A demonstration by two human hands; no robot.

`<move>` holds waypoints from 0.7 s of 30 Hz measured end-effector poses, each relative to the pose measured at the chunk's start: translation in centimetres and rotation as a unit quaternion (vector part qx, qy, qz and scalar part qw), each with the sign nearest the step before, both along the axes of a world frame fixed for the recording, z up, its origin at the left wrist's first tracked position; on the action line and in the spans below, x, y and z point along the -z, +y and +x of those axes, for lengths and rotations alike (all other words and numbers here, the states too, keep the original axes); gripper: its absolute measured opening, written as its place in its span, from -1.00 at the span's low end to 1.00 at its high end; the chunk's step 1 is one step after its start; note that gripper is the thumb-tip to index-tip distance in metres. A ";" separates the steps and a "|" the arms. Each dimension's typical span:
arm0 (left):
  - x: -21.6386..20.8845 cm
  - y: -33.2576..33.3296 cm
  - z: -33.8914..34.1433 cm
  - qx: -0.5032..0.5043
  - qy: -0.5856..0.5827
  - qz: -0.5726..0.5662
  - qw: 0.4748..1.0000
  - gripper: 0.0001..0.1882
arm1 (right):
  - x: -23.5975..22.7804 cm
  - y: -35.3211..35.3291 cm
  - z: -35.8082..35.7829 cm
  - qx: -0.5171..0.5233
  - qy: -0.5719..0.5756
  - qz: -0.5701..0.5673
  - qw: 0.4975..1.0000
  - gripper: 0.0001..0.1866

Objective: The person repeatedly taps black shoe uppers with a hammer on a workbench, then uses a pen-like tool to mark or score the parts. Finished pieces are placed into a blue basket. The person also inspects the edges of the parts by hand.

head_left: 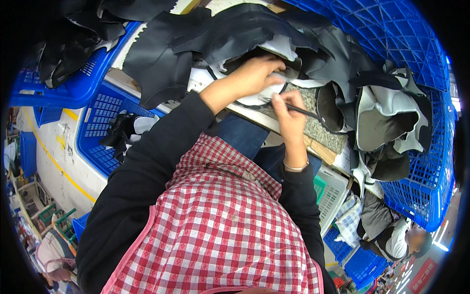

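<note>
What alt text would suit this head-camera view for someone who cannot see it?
A person's left hand presses a white-lined black leather piece onto a speckled stone slab while the right hand works it with a thin dark tool. Blue crates hold more pieces.

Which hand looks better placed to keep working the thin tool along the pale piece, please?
The right hand: it already grips the thin tool, tip at the pale piece on the stone slab. The left hand is pressing that piece down.
</note>
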State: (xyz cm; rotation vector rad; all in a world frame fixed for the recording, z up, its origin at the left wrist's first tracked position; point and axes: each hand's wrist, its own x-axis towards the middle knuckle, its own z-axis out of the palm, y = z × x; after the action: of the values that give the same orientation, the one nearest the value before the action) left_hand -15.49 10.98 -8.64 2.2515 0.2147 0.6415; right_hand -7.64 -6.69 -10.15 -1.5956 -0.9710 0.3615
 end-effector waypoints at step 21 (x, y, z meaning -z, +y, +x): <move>-6.6 9.7 -23.8 -0.198 -0.130 -0.564 0.791 -0.59 | -15.7 11.7 6.7 0.147 -0.497 0.128 0.846 -0.88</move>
State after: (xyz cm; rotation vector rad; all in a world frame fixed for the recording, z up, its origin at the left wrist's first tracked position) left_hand -39.28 20.69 -2.07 0.9408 0.7256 0.7450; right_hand -0.95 5.05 5.58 -1.6247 -1.4193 -0.8801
